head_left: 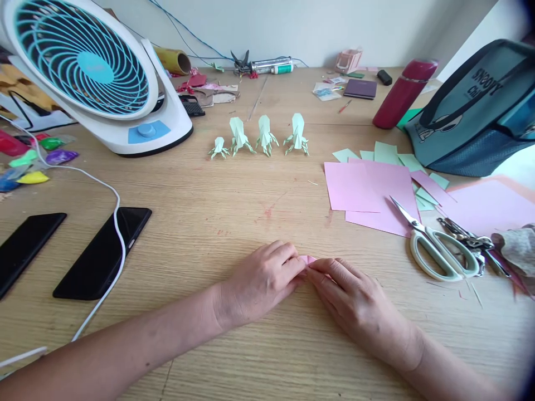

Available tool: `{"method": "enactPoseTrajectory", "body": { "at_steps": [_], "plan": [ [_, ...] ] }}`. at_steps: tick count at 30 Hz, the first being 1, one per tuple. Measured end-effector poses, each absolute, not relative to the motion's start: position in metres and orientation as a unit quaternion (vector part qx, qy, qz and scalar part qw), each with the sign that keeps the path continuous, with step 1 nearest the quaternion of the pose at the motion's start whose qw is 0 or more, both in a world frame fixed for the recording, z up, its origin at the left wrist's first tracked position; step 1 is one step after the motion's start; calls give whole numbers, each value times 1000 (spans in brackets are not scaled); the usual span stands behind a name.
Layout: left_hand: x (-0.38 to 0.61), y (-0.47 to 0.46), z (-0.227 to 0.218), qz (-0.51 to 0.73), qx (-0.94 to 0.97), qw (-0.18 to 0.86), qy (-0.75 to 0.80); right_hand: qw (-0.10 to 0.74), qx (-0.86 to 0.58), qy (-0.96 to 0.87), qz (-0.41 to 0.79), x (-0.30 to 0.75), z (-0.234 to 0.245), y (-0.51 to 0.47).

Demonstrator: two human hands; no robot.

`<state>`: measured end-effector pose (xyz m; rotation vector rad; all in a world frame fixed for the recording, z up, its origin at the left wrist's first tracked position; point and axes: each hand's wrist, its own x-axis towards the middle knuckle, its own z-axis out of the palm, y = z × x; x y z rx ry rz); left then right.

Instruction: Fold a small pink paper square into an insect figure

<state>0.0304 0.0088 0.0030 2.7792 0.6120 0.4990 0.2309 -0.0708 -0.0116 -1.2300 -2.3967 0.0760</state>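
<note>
My left hand (261, 278) and my right hand (351, 298) meet at the near middle of the wooden table (234, 223). Both press their fingertips on a small pink folded paper (308, 259), most of which is hidden under the fingers. Several pale green folded paper figures (263, 136) stand in a row farther back. Pink paper sheets (368, 192) lie to the right, with green-handled scissors (434, 248) resting partly on them.
A white and teal desk fan (96, 78) stands at the back left. Two black phones (102, 250) (25, 245) and a white cable (115, 223) lie at left. A grey bag (480, 111) and dark red bottle (403, 92) sit at right, keys (468, 239) beside the scissors.
</note>
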Motion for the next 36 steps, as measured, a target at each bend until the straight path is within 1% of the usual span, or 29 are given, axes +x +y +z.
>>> {"method": "enactPoseTrajectory", "body": {
  "at_steps": [3,7,10,13,17,22,27,29,33,36],
  "plan": [
    [35,15,0,181,967,51,172,238,-454,-858,29,233,-14,-69],
    [36,21,-6,214,969,-59,110,276,-468,-837,59,235,-12,-66],
    [35,20,-8,239,961,-97,96,291,-477,-826,81,234,-10,-65],
    [36,15,-9,264,954,-111,91,291,-475,-826,83,232,-7,-66],
    [36,7,-8,273,953,-81,103,277,-471,-836,59,231,-7,-69],
    [29,0,-7,240,959,-13,147,247,-461,-852,15,231,-9,-73],
    [25,-4,-6,242,951,19,190,232,-454,-860,-13,229,-7,-75],
    [24,-5,-3,244,945,57,209,230,-462,-856,-14,227,-7,-75],
    [23,-5,2,209,933,148,251,217,-477,-852,-4,223,-7,-76],
    [22,-5,4,203,926,177,263,217,-484,-848,2,222,-8,-76]
  ]
}}
